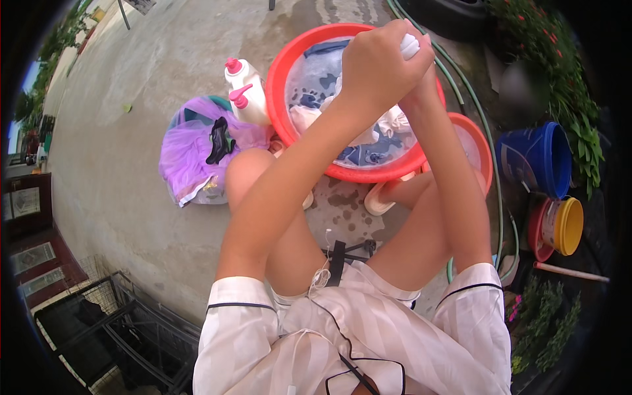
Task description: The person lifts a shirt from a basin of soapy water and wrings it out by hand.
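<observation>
Above a large red basin (280, 92), my left hand (375, 66) and my right hand (421, 82) are held close together. Both are closed around a bunched white cloth (409, 47), of which only a small folded piece shows between the fingers. Soapy water in the basin covers dark blue fabric (355, 155). More white cloth (394, 122) lies in the suds, partly hidden behind my forearms.
Left of the basin stand white pump bottles (247, 72) with pink tops, beside a heap of purple tulle (187, 151) with a black item (220, 139) on it. On the right are a smaller red basin (486, 148), a green hose (490, 125), a blue bucket (536, 158) and a yellow bucket (566, 227).
</observation>
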Demonstrator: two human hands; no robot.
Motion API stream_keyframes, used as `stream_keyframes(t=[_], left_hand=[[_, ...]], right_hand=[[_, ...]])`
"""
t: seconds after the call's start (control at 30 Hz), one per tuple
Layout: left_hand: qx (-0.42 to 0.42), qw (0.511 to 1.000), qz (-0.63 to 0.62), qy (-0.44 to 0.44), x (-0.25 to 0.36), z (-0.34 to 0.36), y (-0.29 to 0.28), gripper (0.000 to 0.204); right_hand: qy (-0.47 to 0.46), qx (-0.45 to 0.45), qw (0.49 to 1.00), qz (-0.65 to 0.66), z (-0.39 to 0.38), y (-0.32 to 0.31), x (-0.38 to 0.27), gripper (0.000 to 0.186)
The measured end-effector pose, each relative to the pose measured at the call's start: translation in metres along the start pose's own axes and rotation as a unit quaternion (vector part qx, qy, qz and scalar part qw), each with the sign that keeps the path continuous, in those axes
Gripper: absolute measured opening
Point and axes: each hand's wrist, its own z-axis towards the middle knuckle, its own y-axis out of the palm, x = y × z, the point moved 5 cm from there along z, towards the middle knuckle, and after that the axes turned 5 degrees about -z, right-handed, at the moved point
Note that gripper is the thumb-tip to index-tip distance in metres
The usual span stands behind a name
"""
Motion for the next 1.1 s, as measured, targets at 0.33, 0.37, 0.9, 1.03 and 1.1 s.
stream_keyframes(t=[0.33,0.37,0.9,1.03,1.1], left_hand=[[0.043,0.997,-0.012,-0.070,-0.046,0.035,-0.029,0.017],[0.063,0.997,0.016,0.045,-0.032,0.032,-0.026,0.017],[-0.092,0.947,0.289,0.101,-0.048,0.034,-0.027,0.017],[-0.002,0.999,0.014,-0.029,-0.024,0.021,-0.014,0.025],[-0.033,0.995,0.012,-0.097,-0.018,0.006,-0.007,0.036]], right_hand=[[-0.104,0.111,0.962,-0.225,-0.025,0.049,-0.009,0.027],[-0.067,0.144,0.971,-0.177,-0.020,0.038,-0.008,0.027],[-0.091,0.126,0.966,-0.205,-0.034,0.058,-0.011,0.026],[-0.050,0.189,0.973,-0.126,-0.023,0.036,-0.028,0.026],[-0.042,0.191,0.972,-0.128,-0.018,0.021,-0.031,0.026]])
